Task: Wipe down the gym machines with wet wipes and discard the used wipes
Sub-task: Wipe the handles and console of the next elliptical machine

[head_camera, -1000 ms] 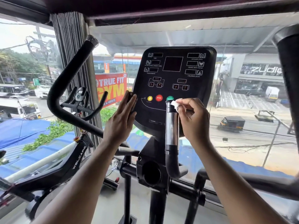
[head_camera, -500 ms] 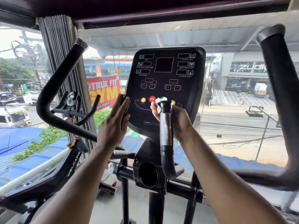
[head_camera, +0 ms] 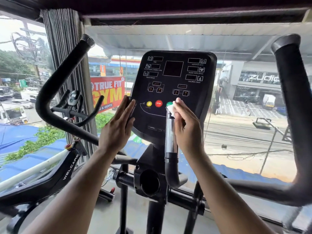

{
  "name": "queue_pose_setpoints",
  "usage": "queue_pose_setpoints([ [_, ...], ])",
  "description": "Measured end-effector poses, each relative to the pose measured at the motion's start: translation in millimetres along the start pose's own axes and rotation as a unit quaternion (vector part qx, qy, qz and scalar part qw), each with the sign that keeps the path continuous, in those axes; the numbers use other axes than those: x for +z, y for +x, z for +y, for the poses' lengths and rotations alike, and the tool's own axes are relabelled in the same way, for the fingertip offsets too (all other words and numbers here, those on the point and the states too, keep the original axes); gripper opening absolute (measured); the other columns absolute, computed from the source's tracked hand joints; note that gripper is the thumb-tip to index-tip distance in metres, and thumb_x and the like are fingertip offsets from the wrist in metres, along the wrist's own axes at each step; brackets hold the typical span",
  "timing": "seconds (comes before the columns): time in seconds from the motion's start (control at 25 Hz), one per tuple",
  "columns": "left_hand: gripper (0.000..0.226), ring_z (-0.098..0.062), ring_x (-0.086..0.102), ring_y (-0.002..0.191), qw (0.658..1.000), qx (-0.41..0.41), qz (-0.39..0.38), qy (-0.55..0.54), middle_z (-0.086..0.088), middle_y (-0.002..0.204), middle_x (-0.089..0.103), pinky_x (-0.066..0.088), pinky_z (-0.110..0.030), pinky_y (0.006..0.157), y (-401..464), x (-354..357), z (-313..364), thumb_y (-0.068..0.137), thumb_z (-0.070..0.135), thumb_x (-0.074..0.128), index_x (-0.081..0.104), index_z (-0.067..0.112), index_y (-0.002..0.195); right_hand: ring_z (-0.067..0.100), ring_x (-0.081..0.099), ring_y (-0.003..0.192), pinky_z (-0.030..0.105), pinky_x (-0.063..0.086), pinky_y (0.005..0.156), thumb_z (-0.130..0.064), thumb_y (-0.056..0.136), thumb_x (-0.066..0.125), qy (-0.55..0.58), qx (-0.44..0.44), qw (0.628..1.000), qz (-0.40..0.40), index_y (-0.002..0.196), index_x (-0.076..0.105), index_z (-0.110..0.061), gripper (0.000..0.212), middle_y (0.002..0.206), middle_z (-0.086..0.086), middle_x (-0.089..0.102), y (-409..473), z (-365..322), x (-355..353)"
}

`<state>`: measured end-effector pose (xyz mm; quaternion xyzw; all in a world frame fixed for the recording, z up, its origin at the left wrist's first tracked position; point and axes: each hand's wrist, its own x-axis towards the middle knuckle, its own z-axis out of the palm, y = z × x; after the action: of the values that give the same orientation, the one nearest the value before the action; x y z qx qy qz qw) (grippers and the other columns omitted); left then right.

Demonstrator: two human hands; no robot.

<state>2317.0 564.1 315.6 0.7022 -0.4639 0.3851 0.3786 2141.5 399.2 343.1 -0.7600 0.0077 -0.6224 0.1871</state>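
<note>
Wet wipe, a small crumpled white wad (head_camera: 170,108), sits at the top of the upright chrome pulse-grip handle (head_camera: 170,132) in front of the black plastic console (head_camera: 173,85) of the elliptical machine. The right hand (head_camera: 187,127) pinches it between thumb and fingers, pressing it against the handle's tip just below the green round button (head_camera: 169,104). The left hand (head_camera: 118,127) lies flat, fingers straight, against the console's left edge, holding nothing and seemingly steadying the panel.

Judging from this view, wiping is under way on this machine's middle section. Whether the console face is already cleaned cannot be told. The long black foam-covered arm on the left (head_camera: 55,92) and its twin on the right (head_camera: 293,102) look untouched, as does the black spin bike (head_camera: 74,102) farther left. Discarding the wipe is not yet done; no bin shows.
</note>
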Motion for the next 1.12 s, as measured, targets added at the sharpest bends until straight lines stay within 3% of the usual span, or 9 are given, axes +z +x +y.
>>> queue_pose_setpoints([
  [0.12,0.061,-0.025,0.071,0.113,1.000,0.009,0.000,0.007,0.016,0.172,0.016,0.051,-0.027,0.056,-1,0,-1,0.108,0.027,0.053,0.028,0.034,0.163,0.027,0.046,0.143,0.046,0.030,0.122,-0.003,0.098,0.063,-0.149,-0.160,0.966,-0.139,0.112,0.075,-0.005,0.019,0.129,0.008,0.069,18,0,4],
  [0.24,0.061,-0.026,0.072,0.109,1.000,0.003,-0.002,0.006,0.017,0.171,0.016,0.051,-0.028,0.057,-2,-2,1,0.108,0.027,0.053,0.029,0.034,0.163,0.027,0.052,0.137,0.047,0.024,0.125,0.000,0.092,0.066,-0.235,-0.193,0.925,-0.226,0.095,0.077,-0.010,0.015,0.105,0.005,0.076,38,-5,4],
  [0.32,0.061,-0.028,0.073,0.108,1.000,0.001,-0.001,0.009,0.017,0.171,0.016,0.054,-0.032,0.057,-2,-4,2,0.108,0.027,0.053,0.028,0.034,0.163,0.025,0.050,0.139,0.045,0.025,0.125,0.001,0.094,0.063,-0.206,-0.189,0.929,-0.242,0.096,0.077,-0.010,0.017,0.106,0.004,0.075,39,-6,-4],
  [0.4,0.061,-0.029,0.073,0.107,1.000,0.008,-0.001,0.009,0.015,0.172,0.016,0.056,-0.033,0.056,-3,-4,1,0.108,0.027,0.053,0.028,0.033,0.163,0.023,0.044,0.145,0.042,0.029,0.123,0.000,0.100,0.056,-0.119,-0.145,0.958,-0.219,0.107,0.075,-0.007,0.022,0.118,0.003,0.072,26,-4,-16],
  [0.48,0.061,-0.029,0.071,0.113,1.000,0.008,-0.004,0.012,0.015,0.172,0.016,0.057,-0.035,0.057,-3,-3,0,0.108,0.027,0.052,0.028,0.032,0.163,0.018,0.047,0.143,0.039,0.038,0.118,0.000,0.103,0.053,-0.015,-0.067,0.987,-0.142,0.119,0.072,-0.003,0.025,0.130,0.004,0.067,2,-4,-25],
  [0.6,0.060,-0.030,0.071,0.113,1.000,0.010,-0.005,0.012,0.012,0.172,0.018,0.058,-0.036,0.058,-2,-1,-1,0.108,0.026,0.052,0.029,0.031,0.163,0.015,0.062,0.123,0.031,0.056,0.095,-0.002,0.101,0.059,0.060,0.050,0.997,0.015,0.118,0.071,-0.003,0.021,0.132,0.012,0.060,-19,-2,-29],
  [0.68,0.060,-0.031,0.072,0.111,1.000,0.010,-0.002,0.011,0.012,0.172,0.019,0.059,-0.039,0.059,-3,-1,0,0.108,0.025,0.053,0.030,0.030,0.163,0.014,0.065,0.108,0.032,0.060,0.083,-0.007,0.098,0.063,0.062,0.112,0.989,0.069,0.114,0.067,-0.010,0.016,0.122,0.011,0.058,-7,2,-26],
  [0.8,0.060,-0.033,0.073,0.107,1.000,0.005,-0.005,0.008,0.014,0.171,0.017,0.058,-0.039,0.058,-3,-1,2,0.108,0.026,0.053,0.030,0.031,0.163,0.016,0.073,0.095,0.044,0.062,0.080,-0.012,0.096,0.067,0.110,0.155,0.980,0.059,0.107,0.068,-0.010,0.011,0.106,0.006,0.070,7,3,-17],
  [1.12,0.058,-0.033,0.071,0.111,1.000,-0.008,-0.010,0.004,0.016,0.171,0.017,0.056,-0.037,0.059,-3,-2,1,0.109,0.030,0.051,0.029,0.035,0.162,0.008,0.067,0.107,0.025,0.055,0.089,0.002,0.098,0.062,0.004,0.034,0.998,-0.044,0.113,0.076,-0.010,0.024,0.110,-0.001,0.067,-45,-17,-41],
])
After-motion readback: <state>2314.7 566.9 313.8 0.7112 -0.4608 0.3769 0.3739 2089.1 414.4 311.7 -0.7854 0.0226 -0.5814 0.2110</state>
